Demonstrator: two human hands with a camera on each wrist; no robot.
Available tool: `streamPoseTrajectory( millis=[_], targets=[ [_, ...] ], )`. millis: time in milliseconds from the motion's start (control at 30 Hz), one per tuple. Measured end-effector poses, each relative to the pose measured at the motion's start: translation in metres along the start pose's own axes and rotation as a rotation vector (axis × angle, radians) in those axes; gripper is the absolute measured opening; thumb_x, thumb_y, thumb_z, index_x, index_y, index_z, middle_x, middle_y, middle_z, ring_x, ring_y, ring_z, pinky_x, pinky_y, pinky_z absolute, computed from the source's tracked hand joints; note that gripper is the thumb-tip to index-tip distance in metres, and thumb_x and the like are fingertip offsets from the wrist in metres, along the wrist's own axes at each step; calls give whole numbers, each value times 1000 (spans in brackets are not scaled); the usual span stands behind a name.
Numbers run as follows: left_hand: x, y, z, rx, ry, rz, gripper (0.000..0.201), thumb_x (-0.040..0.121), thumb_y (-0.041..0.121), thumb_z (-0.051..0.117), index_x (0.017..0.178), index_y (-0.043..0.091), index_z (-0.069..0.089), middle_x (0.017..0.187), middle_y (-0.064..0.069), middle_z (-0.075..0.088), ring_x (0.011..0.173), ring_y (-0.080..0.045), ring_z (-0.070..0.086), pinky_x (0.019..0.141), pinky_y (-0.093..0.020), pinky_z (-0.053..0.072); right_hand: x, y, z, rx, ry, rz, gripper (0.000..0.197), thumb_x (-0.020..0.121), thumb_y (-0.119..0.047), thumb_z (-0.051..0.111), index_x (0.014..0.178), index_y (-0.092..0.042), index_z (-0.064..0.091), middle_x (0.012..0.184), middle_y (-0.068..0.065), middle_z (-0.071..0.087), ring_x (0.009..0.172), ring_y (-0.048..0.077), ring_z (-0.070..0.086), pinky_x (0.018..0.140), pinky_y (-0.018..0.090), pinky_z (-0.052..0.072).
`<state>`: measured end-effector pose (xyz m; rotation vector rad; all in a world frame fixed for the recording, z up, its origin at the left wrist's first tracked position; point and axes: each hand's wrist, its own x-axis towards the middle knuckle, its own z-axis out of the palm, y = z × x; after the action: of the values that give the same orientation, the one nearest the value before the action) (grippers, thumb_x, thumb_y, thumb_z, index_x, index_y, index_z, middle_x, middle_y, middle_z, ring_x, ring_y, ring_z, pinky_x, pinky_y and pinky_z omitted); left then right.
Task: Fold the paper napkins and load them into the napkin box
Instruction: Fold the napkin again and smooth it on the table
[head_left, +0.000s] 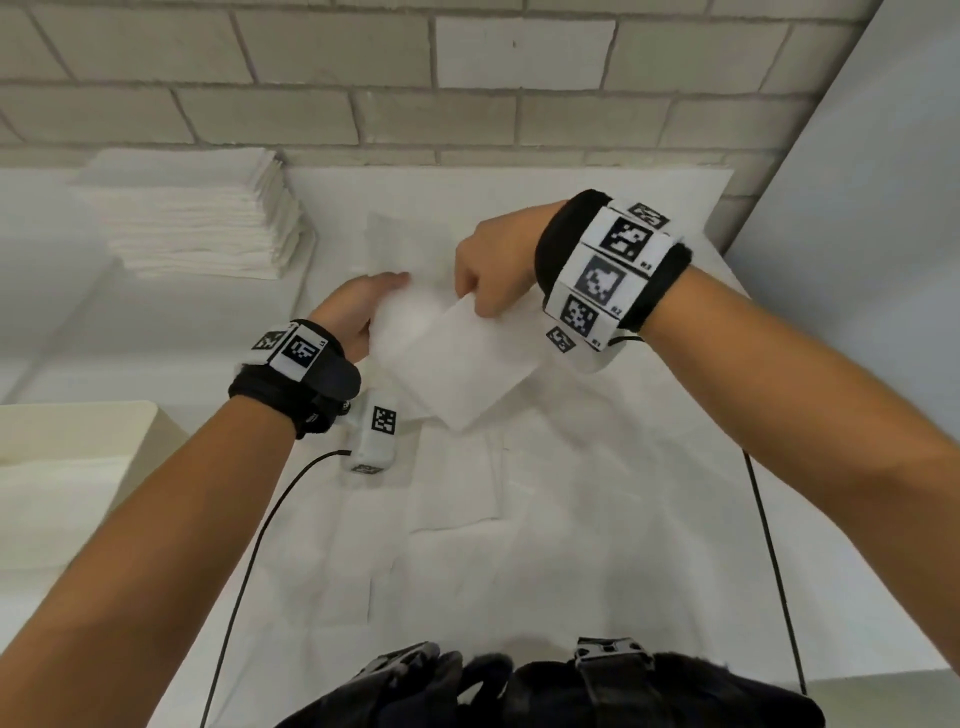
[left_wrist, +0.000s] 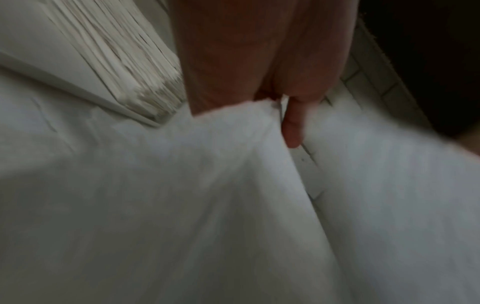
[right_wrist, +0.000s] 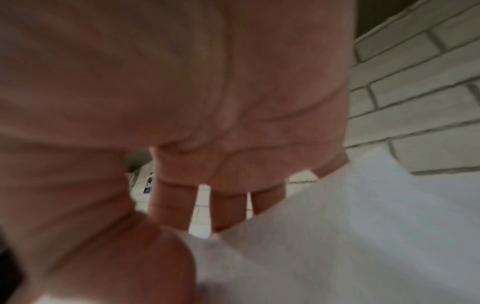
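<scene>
Currently napkin (head_left: 467, 364) held mid-air, off stack (head_left: 192, 218), near side. Top edge pinched by right hand (head_left: 491, 280); left hand (head_left: 358, 312) curled on opposite edge. Risks judged: thin paper torn if hands pulled apart; fold skewed if edges misaligned. Box not clearly identified.

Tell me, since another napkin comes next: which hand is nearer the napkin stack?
Left. The left hand holds a napkin just right of the napkin stack; the right hand is farther right.

napkin stack (head_left: 192, 218) behind box (head_left: 78, 431)
</scene>
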<state>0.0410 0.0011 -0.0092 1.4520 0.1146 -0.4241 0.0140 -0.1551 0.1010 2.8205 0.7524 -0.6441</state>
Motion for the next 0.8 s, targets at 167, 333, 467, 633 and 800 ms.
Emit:
streamPoseTrajectory(
  millis=[167,333,467,633,800],
  targets=[
    [-15,1,22,-13,-123,-40,34,98,34,41,107,10,64,98,-7,72,95,-23,66,86,-32,52,20,-9,-2,-192,123,-14,32,88,-12,45,118,-17,57,73,-5,43,87,22,45,100,45,30],
    [-19,-1,33,3,-138,58,56,95,58,19,110,22,60,87,4,73,80,-9,70,68,-21,56,27,4,3,-196,329,-73,29,89,-16,48,118,-19,51,102,3,56,103,23,46,100,47,26],
    [-20,-9,31,-10,-179,83,19,95,14,49,110,7,58,98,-7,70,84,-17,69,75,-30,56,28,23,17,-18,539,-33,56,85,-33,58,137,-28,37,136,4,42,133,25,27,110,51,18],
    [-16,-6,26,-184,-146,115,36,93,5,49,128,3,50,114,-10,65,93,-21,68,77,-32,57,19,52,44,881,702,238,75,82,-47,65,140,-14,32,121,5,49,112,19,51,95,32,44],
    [-16,-2,32,-146,-162,125,50,84,6,59,132,5,49,124,-12,62,107,-24,64,83,-35,55,26,52,54,1046,647,204,29,84,-14,67,110,-8,59,78,-5,61,73,10,62,66,20,52]
  ],
)
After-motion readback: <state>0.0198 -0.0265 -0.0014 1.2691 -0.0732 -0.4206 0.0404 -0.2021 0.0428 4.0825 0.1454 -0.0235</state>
